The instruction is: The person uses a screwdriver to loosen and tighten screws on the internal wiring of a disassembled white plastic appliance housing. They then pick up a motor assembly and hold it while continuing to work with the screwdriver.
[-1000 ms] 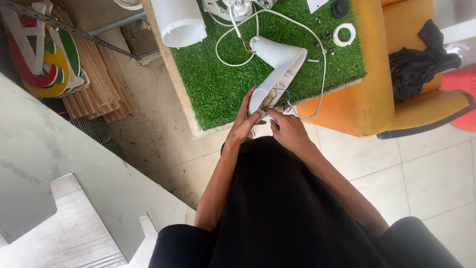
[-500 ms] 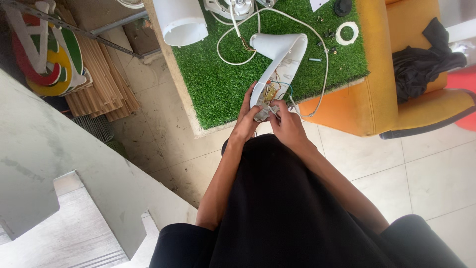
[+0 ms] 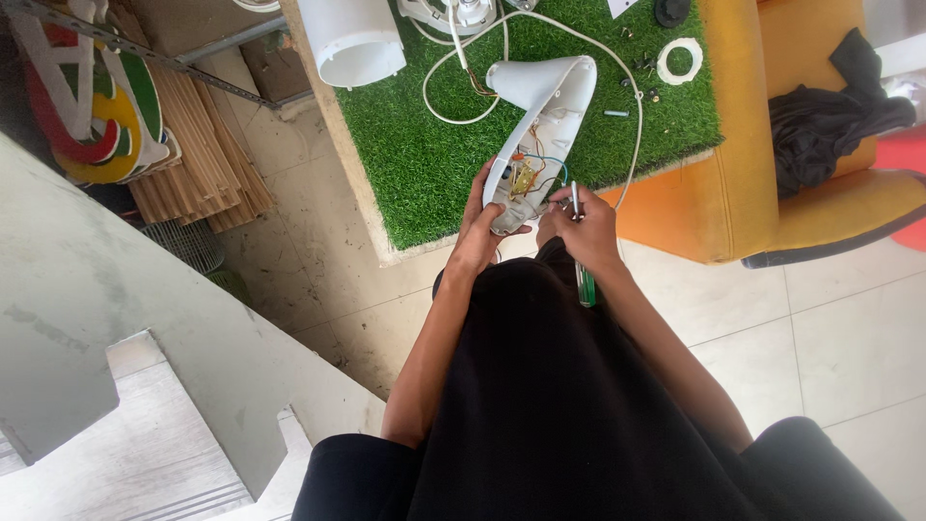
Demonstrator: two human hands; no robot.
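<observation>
My left hand point(image 3: 479, 220) grips the near end of a white curved plastic housing point(image 3: 540, 116) that lies open side up on a green turf-covered table point(image 3: 424, 164). Coloured wires and a small circuit board point(image 3: 526, 178) show inside the housing. My right hand point(image 3: 579, 227) holds a screwdriver point(image 3: 582, 256) with a green handle, its metal shaft pointing up beside the housing's right edge. A white cable point(image 3: 453, 92) runs from the housing across the turf.
A white cylinder point(image 3: 352, 39) stands at the table's far left. A white ring point(image 3: 681, 60) and small screws lie at the right. An orange chair point(image 3: 772, 164) with black cloth point(image 3: 830, 116) stands right. Wooden slats point(image 3: 198, 164) and a colourful sign point(image 3: 87, 106) lie left; grey steps point(image 3: 125, 338) near left.
The housing has been turned so its open inside faces up. My right hand has moved from the housing's end to its right side with the screwdriver upright.
</observation>
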